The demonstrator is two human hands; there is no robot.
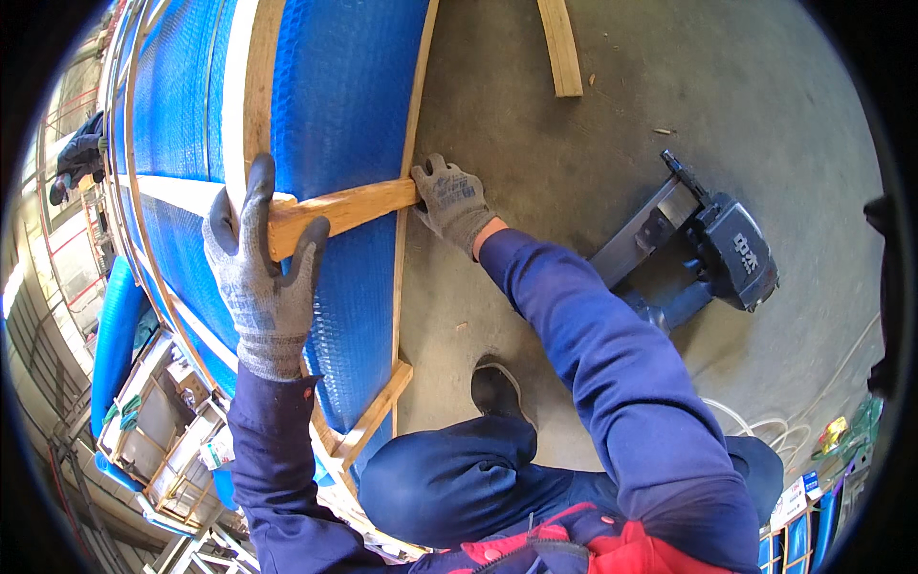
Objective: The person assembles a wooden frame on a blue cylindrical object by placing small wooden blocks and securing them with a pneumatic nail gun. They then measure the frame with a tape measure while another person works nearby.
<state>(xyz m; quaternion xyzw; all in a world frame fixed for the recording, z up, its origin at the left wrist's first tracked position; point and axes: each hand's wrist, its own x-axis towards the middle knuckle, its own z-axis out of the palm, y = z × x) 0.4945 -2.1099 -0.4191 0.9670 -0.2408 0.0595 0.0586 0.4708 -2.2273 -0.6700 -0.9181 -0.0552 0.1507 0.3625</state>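
A short wooden slat [349, 209] lies across the blue bubble-wrapped side [344, 96] of a large wood-framed crate. Its near-left end sits between the thumb and fingers of my left hand [265, 287], in a grey glove with dark fingertips, beside a long wooden beam [256, 86]. At the slat's other end, by the crate's thin edge strip [418, 86], my right hand [451, 203] in a matching glove has its fingers curled against the wood. Part of its grip is hidden.
On the concrete floor to the right rests a black nail gun [736, 251] with a grey magazine. A loose wooden piece [561, 53] lies at the top. Another wooden block [378, 411] crosses the crate lower down. A pale hose [775, 430] curls at lower right. Far left, another person [81, 153] bends over.
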